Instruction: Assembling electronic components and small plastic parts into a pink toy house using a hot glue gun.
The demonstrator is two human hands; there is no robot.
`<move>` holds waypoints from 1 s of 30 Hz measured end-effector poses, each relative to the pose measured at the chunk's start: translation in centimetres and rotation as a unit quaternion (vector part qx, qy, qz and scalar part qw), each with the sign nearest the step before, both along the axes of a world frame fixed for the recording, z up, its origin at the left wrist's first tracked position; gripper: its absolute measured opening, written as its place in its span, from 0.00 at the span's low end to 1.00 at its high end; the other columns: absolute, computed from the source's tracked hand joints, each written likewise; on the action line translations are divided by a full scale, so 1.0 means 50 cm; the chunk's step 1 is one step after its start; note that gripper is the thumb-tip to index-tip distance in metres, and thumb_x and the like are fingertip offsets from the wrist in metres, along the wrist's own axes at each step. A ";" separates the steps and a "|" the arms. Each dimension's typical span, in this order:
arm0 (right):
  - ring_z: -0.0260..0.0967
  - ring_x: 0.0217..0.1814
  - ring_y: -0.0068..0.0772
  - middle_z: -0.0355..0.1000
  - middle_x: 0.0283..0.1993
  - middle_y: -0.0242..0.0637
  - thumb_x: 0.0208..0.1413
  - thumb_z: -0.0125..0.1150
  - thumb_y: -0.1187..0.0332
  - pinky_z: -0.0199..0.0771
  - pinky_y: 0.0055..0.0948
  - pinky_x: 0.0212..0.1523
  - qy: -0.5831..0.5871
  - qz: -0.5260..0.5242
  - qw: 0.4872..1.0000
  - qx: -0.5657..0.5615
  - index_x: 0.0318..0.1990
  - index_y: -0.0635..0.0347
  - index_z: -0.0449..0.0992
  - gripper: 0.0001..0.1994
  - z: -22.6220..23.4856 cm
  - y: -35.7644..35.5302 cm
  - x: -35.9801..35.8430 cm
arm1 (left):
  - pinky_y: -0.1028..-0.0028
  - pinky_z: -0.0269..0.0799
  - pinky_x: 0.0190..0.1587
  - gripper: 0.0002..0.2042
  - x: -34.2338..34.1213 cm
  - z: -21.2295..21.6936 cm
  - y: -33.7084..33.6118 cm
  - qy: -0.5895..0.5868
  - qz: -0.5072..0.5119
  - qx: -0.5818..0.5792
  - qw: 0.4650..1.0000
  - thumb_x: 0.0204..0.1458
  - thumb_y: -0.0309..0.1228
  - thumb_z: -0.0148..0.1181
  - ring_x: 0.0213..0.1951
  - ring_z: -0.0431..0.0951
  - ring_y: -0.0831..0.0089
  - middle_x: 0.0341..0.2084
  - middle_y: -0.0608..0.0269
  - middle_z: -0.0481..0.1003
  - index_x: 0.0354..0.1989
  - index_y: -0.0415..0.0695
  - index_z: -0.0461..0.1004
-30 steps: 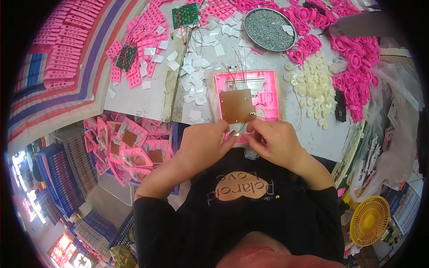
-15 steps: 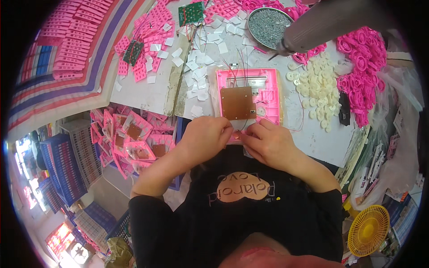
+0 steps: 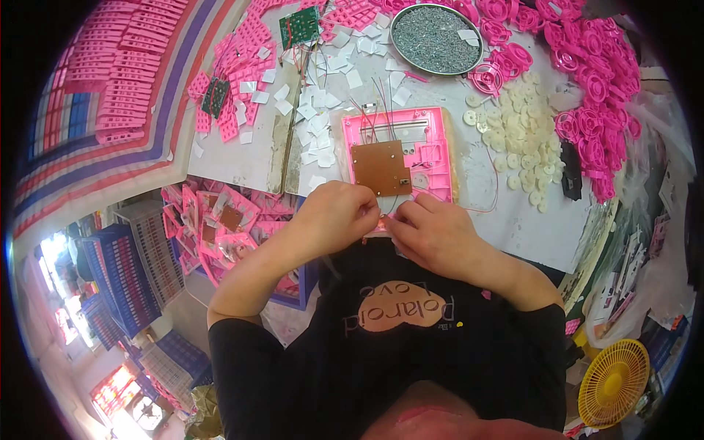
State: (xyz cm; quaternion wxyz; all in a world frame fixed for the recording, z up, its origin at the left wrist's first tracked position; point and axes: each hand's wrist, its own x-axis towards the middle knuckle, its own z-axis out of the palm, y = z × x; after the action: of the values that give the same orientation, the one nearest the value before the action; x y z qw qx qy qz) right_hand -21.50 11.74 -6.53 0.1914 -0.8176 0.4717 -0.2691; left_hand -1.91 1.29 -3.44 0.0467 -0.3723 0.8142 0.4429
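A pink plastic housing (image 3: 435, 163) lies on the worktable in front of me, open side up. A brown circuit board (image 3: 380, 167) sits in it, and thin red and dark wires (image 3: 378, 121) rise past the far edge. My left hand (image 3: 339, 214) and my right hand (image 3: 433, 233) meet at the housing's near edge, fingers closed and pinched. Between their fingertips shows a small reddish spot; what either hand holds is too small and covered to tell.
Beyond the housing stands a round metal dish of screws (image 3: 434, 42). White discs (image 3: 522, 139) and pink ring-shaped parts (image 3: 594, 110) are heaped to the right. White paper squares (image 3: 315, 125) and green circuit boards (image 3: 299, 28) lie left. A bin of pink housings (image 3: 220, 227) stands lower left.
The dark power screwdriver over the screw dish has gone from there, leaving the dish uncovered. My view has shifted slightly; both hands stay pinched at the housing's near edge.
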 end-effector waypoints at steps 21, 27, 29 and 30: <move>0.69 0.36 0.34 0.67 0.32 0.32 0.46 0.65 0.68 0.73 0.33 0.29 0.001 0.002 1.000 0.025 0.33 0.56 0.76 0.07 0.006 -0.004 0.005 | 0.67 0.67 0.25 0.09 0.005 0.012 -0.006 0.002 0.000 0.014 1.000 0.53 0.31 0.63 0.18 0.74 0.62 0.15 0.54 0.72 0.28 0.36 0.77; 0.69 0.36 0.34 0.67 0.32 0.32 0.45 0.65 0.68 0.73 0.33 0.29 -0.001 -0.003 1.000 0.015 0.32 0.55 0.76 0.06 0.002 -0.004 0.005 | 0.66 0.68 0.26 0.08 0.008 0.005 -0.006 0.010 -0.006 0.000 1.000 0.52 0.30 0.62 0.19 0.75 0.61 0.16 0.54 0.73 0.28 0.37 0.78; 0.69 0.36 0.34 0.67 0.32 0.32 0.45 0.64 0.68 0.73 0.33 0.29 0.003 -0.009 1.000 0.008 0.31 0.55 0.75 0.06 0.000 -0.004 0.007 | 0.65 0.69 0.26 0.08 0.009 0.002 -0.002 0.008 -0.009 -0.010 1.000 0.52 0.31 0.62 0.20 0.76 0.59 0.16 0.54 0.74 0.28 0.38 0.78; 0.69 0.36 0.34 0.67 0.32 0.32 0.45 0.64 0.68 0.73 0.33 0.29 -0.001 -0.011 1.000 0.009 0.31 0.55 0.75 0.06 0.001 -0.005 0.008 | 0.65 0.69 0.26 0.08 0.012 -0.005 0.002 0.011 -0.013 -0.020 1.000 0.52 0.31 0.62 0.20 0.76 0.58 0.17 0.54 0.74 0.28 0.38 0.78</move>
State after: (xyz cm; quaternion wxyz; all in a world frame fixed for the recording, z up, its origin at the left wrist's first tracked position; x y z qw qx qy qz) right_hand -21.10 11.51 -6.47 0.1964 -0.8105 0.4824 -0.2681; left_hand -1.33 1.38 -3.70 0.0361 -0.3583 0.8281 0.4296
